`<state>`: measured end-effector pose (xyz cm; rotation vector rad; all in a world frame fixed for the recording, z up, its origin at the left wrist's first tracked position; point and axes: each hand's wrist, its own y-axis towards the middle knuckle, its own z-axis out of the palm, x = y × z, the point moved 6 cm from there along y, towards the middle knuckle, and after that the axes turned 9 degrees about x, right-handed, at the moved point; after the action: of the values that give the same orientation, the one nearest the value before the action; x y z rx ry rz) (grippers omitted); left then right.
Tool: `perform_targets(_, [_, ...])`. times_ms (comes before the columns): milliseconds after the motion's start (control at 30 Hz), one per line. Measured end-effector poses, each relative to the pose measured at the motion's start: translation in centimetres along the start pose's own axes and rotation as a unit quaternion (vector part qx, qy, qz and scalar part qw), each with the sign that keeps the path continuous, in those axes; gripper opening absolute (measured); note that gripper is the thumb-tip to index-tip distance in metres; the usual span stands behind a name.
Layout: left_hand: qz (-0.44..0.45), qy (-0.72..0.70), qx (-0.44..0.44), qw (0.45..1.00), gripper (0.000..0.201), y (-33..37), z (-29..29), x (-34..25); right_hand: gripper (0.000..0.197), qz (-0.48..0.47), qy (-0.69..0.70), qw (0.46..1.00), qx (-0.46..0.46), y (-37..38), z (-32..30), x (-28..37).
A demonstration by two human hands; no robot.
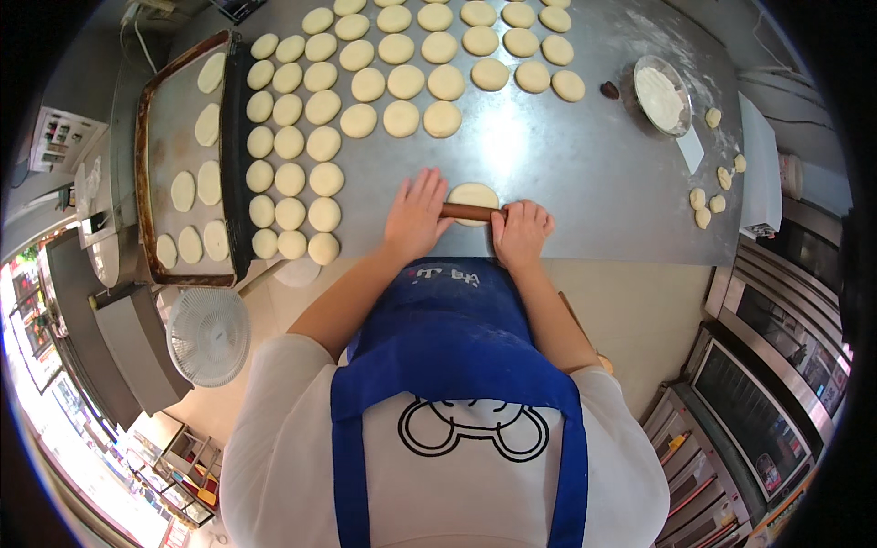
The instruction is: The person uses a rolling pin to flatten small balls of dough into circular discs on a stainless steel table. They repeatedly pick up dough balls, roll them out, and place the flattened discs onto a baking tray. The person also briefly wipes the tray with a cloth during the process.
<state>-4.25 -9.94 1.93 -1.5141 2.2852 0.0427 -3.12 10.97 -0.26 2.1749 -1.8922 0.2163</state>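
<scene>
A brown wooden rolling pin (pixel 468 212) lies across a flattened round of pale dough (pixel 474 194) near the front edge of the metal table. My left hand (pixel 417 216) is over the pin's left end, fingers stretched forward and thumb on the near side. On the right end, my right hand (pixel 523 230) has its fingers curled over the wood. The pin hides part of the dough, and my hands cover both pin ends. Rows of dough rounds (pixel 401 119) lie farther up the table and to the left.
At the left, a dark-rimmed baking tray (pixel 142 183) holds several flattened dough pieces. A bowl of flour (pixel 660 96), a white scraper (pixel 691 151), a small dark lump (pixel 609 89) and small dough pieces (pixel 698 198) are at the right. A fan (pixel 208 338) stands below the tray.
</scene>
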Motion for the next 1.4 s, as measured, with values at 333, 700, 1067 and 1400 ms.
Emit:
perform_targets(333, [-0.017,0.111,0.076,0.991,0.082,3.7,-1.5,1.2,0.046,-0.078,0.020,0.997,-0.006,3.6,-0.6,0.4])
perform_targets(700, [0.176,0.063,-0.109,0.976,0.050,10.0,-1.2,-0.4,0.058,-0.031,0.046,0.998,-0.040,10.9,-0.7,-1.8])
perform_targets(1067, [-0.008,-0.258,0.145,0.955,0.019,7.3,-1.3,-3.3,0.027,-0.069,0.139,0.987,0.029,-2.6,-1.8,0.4])
perform_targets(1400, [-0.076,-0.350,-0.072,0.931,0.078,-1.8,0.4,-0.8,0.023,-0.159,0.173,0.968,0.092,-1.2,-2.9,0.8])
